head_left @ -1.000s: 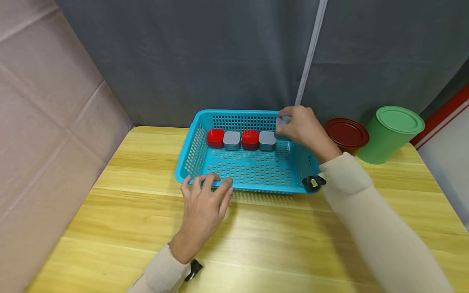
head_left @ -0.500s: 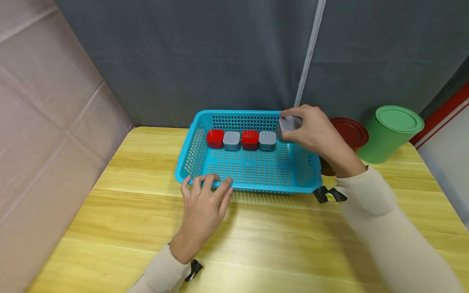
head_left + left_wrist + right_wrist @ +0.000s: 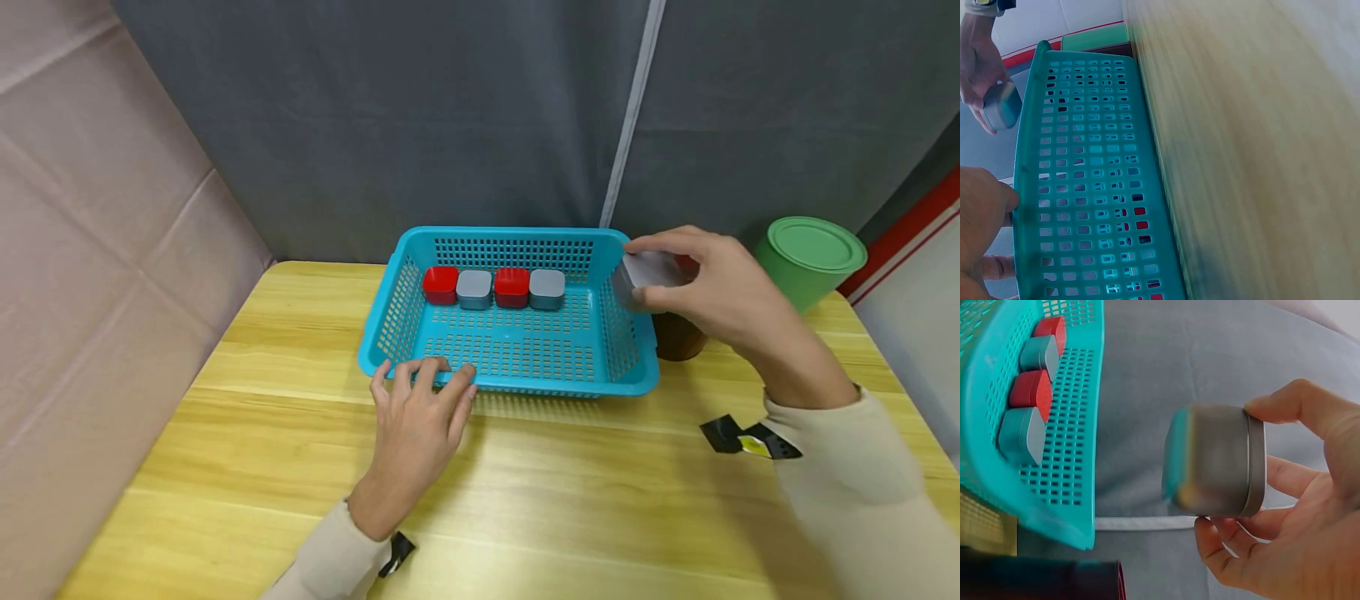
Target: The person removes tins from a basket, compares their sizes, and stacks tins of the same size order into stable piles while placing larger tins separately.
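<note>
My right hand (image 3: 727, 287) holds a small grey square tin with rounded corners (image 3: 651, 273) between thumb and fingers, above the right end rim of the blue plastic basket (image 3: 558, 387). In the right wrist view the tin (image 3: 1216, 459) appears lidded and apart from the basket. Inside the basket, a row of similar tins runs along the back: a red tin (image 3: 441, 285), a grey tin (image 3: 474, 288), another red tin (image 3: 512, 287) and another grey tin (image 3: 547, 288). My left hand (image 3: 412, 429) has its fingers bent over the basket's front rim, near the left corner.
A dark red-brown round canister (image 3: 678, 337) stands right of the basket, mostly hidden behind my right hand. Beyond it is a green lidded canister (image 3: 813, 258). The wooden table (image 3: 540, 500) ends at a grey curtain (image 3: 412, 125) behind, with a pale cloth wall at left.
My right hand has carried the grey tin up and rightward, from above the back right part of the basket to over its right rim. The left hand has stayed in place.
</note>
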Available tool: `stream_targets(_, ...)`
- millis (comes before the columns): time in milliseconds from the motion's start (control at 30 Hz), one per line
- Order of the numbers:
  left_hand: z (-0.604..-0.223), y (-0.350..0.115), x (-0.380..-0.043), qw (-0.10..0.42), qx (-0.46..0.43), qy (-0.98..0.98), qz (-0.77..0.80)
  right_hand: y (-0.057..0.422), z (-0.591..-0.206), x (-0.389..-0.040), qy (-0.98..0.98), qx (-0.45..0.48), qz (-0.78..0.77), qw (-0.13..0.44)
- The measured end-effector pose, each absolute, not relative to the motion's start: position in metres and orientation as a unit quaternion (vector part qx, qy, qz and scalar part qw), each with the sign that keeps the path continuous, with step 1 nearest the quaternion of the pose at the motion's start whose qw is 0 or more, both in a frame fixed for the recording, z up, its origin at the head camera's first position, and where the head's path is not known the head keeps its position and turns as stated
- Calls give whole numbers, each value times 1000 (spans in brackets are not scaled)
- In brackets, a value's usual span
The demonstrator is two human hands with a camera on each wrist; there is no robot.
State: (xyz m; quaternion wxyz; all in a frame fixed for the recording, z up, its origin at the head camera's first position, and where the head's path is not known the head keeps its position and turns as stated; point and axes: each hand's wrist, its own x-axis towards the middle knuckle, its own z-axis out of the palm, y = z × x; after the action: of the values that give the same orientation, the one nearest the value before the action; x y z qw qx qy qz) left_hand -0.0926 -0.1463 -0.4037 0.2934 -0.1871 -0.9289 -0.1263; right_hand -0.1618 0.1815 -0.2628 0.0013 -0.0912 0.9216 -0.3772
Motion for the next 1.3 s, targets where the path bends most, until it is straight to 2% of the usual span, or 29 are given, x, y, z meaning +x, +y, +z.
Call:
stream_targets(567, -403, -147, -93, 286, -181, -932, -126, 243, -284, -127, 920, -37, -381, -86)
stream_targets(967, -403, -147, -94, 291, -181, -931, -126, 292, -317, -125, 927, 0, -368, -73)
stream_targets(1300, -405, -146, -93, 295, -186, -929, -124, 325, -356, -134, 932, 13, -361, -34)
